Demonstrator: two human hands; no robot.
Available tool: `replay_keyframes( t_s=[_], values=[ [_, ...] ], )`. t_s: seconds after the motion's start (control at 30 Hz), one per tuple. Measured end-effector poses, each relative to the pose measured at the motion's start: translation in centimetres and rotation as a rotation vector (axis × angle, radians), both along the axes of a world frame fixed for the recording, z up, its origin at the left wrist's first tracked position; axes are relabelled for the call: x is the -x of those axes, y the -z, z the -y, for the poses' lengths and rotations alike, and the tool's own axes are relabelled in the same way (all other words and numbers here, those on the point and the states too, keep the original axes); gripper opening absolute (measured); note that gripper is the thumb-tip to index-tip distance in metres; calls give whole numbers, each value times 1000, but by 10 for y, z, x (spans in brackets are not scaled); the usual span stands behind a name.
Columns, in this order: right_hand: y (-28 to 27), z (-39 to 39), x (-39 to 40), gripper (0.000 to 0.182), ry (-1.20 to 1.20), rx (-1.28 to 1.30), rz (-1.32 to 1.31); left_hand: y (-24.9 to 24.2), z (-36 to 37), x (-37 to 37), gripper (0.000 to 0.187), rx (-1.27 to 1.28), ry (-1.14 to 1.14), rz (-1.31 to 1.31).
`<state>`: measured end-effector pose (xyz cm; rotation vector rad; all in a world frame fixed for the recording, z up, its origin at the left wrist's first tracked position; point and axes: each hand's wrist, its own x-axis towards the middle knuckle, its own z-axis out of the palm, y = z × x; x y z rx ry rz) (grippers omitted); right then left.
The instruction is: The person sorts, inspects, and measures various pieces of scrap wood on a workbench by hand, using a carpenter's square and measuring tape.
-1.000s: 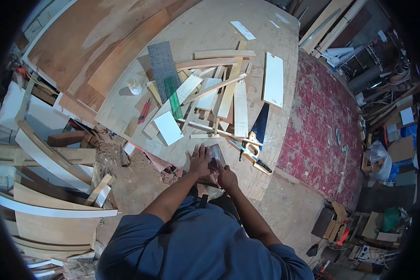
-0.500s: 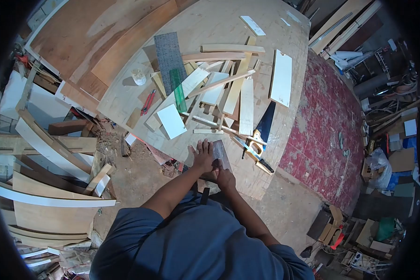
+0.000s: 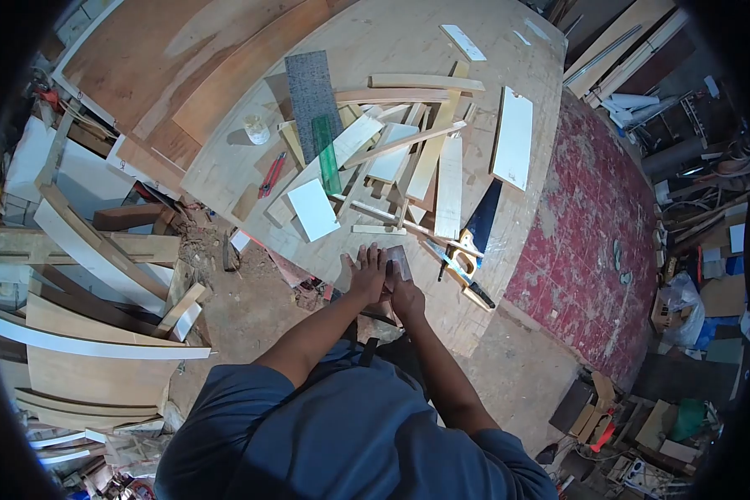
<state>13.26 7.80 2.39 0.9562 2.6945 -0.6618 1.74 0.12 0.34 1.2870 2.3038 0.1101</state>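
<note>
At the near edge of the wooden table (image 3: 442, 321), my left hand (image 3: 365, 273) lies with spread fingers on a small dark flat piece (image 3: 398, 260). My right hand (image 3: 407, 298) is closed round the near end of that piece, close beside the left. Just beyond the hands is a short pale strip (image 3: 379, 229), and a white rectangular board (image 3: 313, 210) lies to its upper left. On the right rest a handsaw with a yellow handle (image 3: 465, 257) and a black-handled tool (image 3: 478, 295).
Wood strips (image 3: 448, 187), a green ruler (image 3: 326, 154), a grey textured board (image 3: 310, 100), red pliers-like tool (image 3: 272, 175) and clear cup (image 3: 256, 128) are farther up. A white panel (image 3: 512, 137) lies right. Curved boards (image 3: 100, 250) stand left.
The view has shifted slightly, moving the table's things a little to the right. My right hand has moved forward along the dark piece, nearer the left hand's fingers.
</note>
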Motion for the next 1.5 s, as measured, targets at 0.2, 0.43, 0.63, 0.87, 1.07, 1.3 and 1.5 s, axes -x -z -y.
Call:
replay_keyframes(
  t_s=[0.2,0.43,0.63,0.87,1.07,1.3,1.5],
  values=[
    [-17,11,-25,49,-13,78,259,-6,-1,1,128,3,-39,17],
    [-13,-7,1,56,-37,-4,109,-2,3,-2,127,-18,-21,-8],
    [-18,2,-15,56,-61,36,212,-1,2,0,128,-13,-37,13],
    [-24,-23,5,28,-218,98,305,51,-2,-5,124,-101,-69,-95],
    [-14,-1,16,60,-21,-7,14,-6,1,0,120,19,-14,-21],
    [-8,-3,-2,52,-144,31,257,61,2,-9,115,-246,-91,-218],
    [-16,-38,39,51,-314,79,403,-18,2,2,106,7,-43,38]
  ],
)
